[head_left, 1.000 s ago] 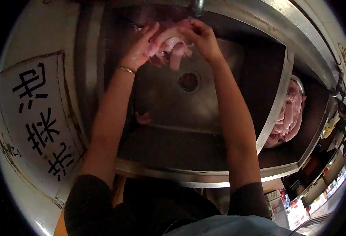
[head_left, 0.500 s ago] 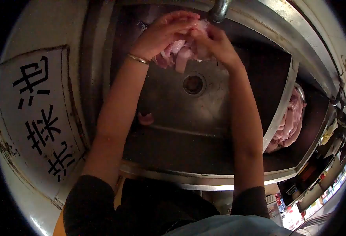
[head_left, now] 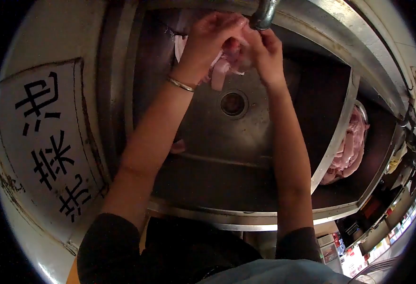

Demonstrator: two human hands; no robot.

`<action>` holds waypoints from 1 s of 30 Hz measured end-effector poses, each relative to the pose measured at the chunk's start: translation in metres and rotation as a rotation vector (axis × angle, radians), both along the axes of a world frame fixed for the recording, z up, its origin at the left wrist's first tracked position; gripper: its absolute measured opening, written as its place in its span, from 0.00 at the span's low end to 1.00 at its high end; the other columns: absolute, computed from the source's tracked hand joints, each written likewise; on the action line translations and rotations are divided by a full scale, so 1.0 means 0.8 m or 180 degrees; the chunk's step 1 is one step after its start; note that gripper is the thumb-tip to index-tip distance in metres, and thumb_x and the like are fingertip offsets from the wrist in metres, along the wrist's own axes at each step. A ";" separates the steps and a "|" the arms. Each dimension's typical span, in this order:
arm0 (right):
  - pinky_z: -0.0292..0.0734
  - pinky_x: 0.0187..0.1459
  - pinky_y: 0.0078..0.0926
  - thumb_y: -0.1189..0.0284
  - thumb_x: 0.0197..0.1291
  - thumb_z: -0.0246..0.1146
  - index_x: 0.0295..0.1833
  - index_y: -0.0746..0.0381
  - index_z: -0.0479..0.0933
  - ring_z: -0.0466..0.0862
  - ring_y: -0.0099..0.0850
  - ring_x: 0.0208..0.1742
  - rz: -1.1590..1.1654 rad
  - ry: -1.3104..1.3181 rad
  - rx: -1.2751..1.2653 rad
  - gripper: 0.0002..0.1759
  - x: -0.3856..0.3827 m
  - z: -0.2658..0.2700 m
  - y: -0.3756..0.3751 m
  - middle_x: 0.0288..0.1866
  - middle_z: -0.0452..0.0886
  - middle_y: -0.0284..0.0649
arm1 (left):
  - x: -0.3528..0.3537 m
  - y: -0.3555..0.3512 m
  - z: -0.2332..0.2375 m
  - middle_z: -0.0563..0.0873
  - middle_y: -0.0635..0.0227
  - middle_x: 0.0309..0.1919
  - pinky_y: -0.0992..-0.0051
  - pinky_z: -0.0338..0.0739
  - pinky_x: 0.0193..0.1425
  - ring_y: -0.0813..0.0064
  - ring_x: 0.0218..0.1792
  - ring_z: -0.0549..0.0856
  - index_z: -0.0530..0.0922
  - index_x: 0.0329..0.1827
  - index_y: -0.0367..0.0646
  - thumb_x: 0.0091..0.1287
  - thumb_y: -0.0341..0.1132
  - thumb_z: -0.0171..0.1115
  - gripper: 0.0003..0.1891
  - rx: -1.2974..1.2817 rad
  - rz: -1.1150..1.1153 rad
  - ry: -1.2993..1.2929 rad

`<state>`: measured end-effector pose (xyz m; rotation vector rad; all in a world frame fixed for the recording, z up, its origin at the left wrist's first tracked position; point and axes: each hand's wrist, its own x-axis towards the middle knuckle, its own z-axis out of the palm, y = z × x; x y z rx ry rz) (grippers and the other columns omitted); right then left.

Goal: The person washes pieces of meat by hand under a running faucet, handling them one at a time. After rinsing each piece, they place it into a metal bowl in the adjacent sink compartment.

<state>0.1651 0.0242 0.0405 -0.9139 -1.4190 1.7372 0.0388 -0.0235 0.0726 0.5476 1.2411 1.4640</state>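
At the top of the metal sink, my left hand and my right hand are close together under the faucet, both with closed fingers on a piece of raw meat. More pale pink meat lies in the sink just below and behind my hands, partly hidden by my left hand and wrist. The drain is below the meat. One small meat piece lies apart at the sink's left, beside my left forearm.
Right of the metal divider, a second basin holds a heap of raw meat in a round container. A white sign with black characters is at the left. The sink's front rim runs close to my body.
My left hand has moved right and down a little, uncovering meat at its left. Both hands now hold a piece of meat stretched between them, nearer the faucet.
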 end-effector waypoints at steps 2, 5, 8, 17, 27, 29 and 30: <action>0.70 0.41 0.18 0.71 0.58 0.57 0.45 0.63 0.71 0.74 0.19 0.38 -0.0220 -0.0336 -0.0091 0.10 0.000 0.002 -0.001 0.37 0.77 0.32 | 0.002 0.000 0.000 0.80 0.71 0.26 0.85 0.69 0.22 0.86 0.18 0.74 0.76 0.34 0.38 0.58 0.36 0.61 0.10 0.0016 -0.0009 -0.0040; 0.69 0.40 0.17 0.70 0.58 0.58 0.43 0.63 0.72 0.74 0.19 0.37 -0.0131 -0.0001 -0.0571 0.10 -0.001 0.011 -0.009 0.36 0.77 0.31 | -0.010 0.005 -0.010 0.79 0.72 0.24 0.86 0.66 0.19 0.87 0.17 0.72 0.77 0.35 0.38 0.58 0.36 0.61 0.10 0.0019 0.0049 -0.0238; 0.70 0.38 0.16 0.71 0.57 0.58 0.41 0.62 0.73 0.74 0.19 0.35 -0.0097 0.0593 -0.1029 0.09 -0.003 0.002 -0.012 0.34 0.77 0.31 | -0.013 0.006 -0.009 0.78 0.74 0.22 0.86 0.64 0.19 0.87 0.17 0.71 0.77 0.36 0.39 0.58 0.37 0.61 0.10 0.0140 -0.0064 -0.0116; 0.71 0.38 0.17 0.73 0.53 0.61 0.48 0.62 0.71 0.76 0.21 0.36 0.0258 0.0933 -0.1144 0.16 -0.005 0.011 -0.007 0.40 0.77 0.34 | -0.022 0.008 0.015 0.76 0.76 0.20 0.87 0.66 0.23 0.87 0.20 0.71 0.76 0.32 0.43 0.59 0.34 0.57 0.05 0.0325 -0.0348 0.0936; 0.72 0.40 0.20 0.74 0.51 0.61 0.47 0.62 0.70 0.76 0.22 0.38 -0.0066 0.1175 -0.1357 0.16 -0.005 -0.001 -0.009 0.39 0.76 0.32 | -0.017 0.008 0.004 0.74 0.76 0.19 0.86 0.66 0.22 0.87 0.20 0.72 0.76 0.32 0.44 0.61 0.36 0.54 0.07 0.0425 -0.0262 0.0858; 0.72 0.39 0.20 0.73 0.51 0.61 0.46 0.62 0.70 0.76 0.22 0.37 0.0020 0.1241 -0.1433 0.16 -0.004 -0.001 -0.009 0.39 0.76 0.33 | -0.018 0.011 0.005 0.79 0.75 0.24 0.88 0.63 0.20 0.90 0.17 0.69 0.79 0.37 0.39 0.58 0.32 0.59 0.08 -0.0008 -0.0251 -0.0077; 0.72 0.41 0.21 0.72 0.52 0.61 0.47 0.63 0.69 0.76 0.23 0.39 0.0008 0.1153 -0.1422 0.17 -0.003 -0.004 -0.008 0.40 0.76 0.35 | -0.016 0.010 0.006 0.79 0.75 0.24 0.88 0.63 0.20 0.90 0.17 0.69 0.79 0.37 0.39 0.58 0.32 0.59 0.08 -0.0005 -0.0261 -0.0082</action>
